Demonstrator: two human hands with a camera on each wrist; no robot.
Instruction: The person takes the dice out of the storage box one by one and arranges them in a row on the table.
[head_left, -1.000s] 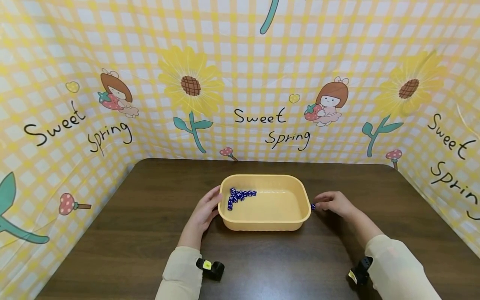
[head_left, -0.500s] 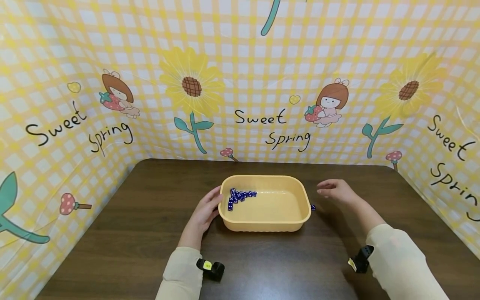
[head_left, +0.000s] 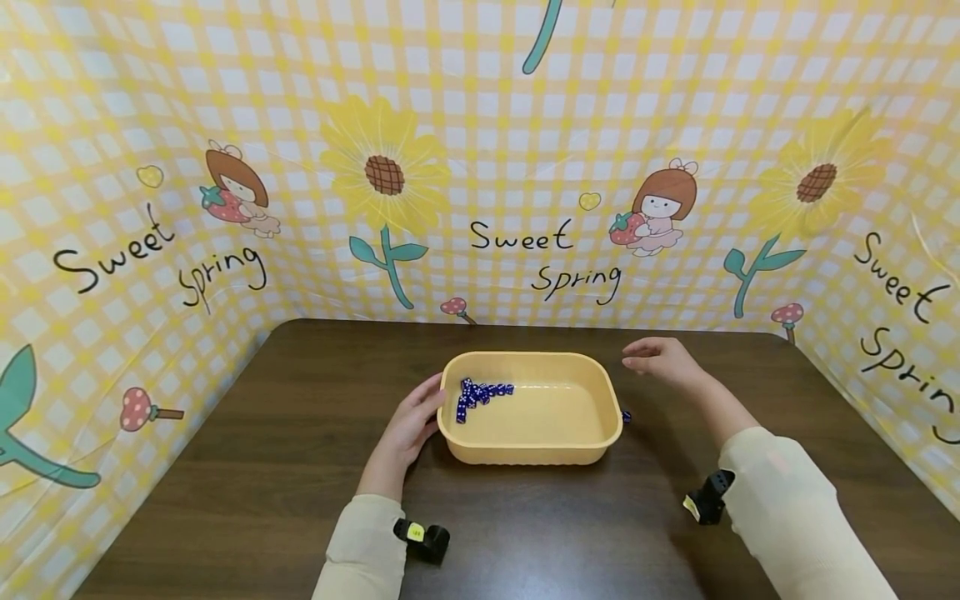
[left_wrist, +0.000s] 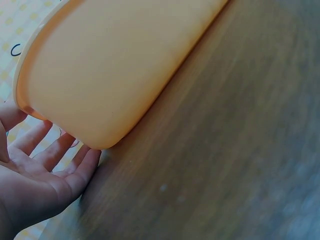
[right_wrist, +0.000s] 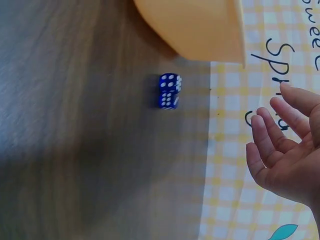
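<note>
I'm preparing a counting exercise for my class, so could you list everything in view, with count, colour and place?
Table: one, dark brown, centre and foreground.
Tub: one, pale yellow, on the table.
Dice in tub: several, too bunched to count, blue, toward its left end.
Loose dice: two, touching, blue, on the table by the tub's right end.
Cloth: pieces uncertain, white-and-yellow check, behind and beside the table.
Cloth prints: several, multicoloured, across the cloth.
Wrist devices: two, black and yellow, one at each cuff.
Sleeves: two, cream, on the forearms.
Left hand: one, bare, holding the tub's left end.
Right hand: one, bare, in the air right of the tub, empty.
</note>
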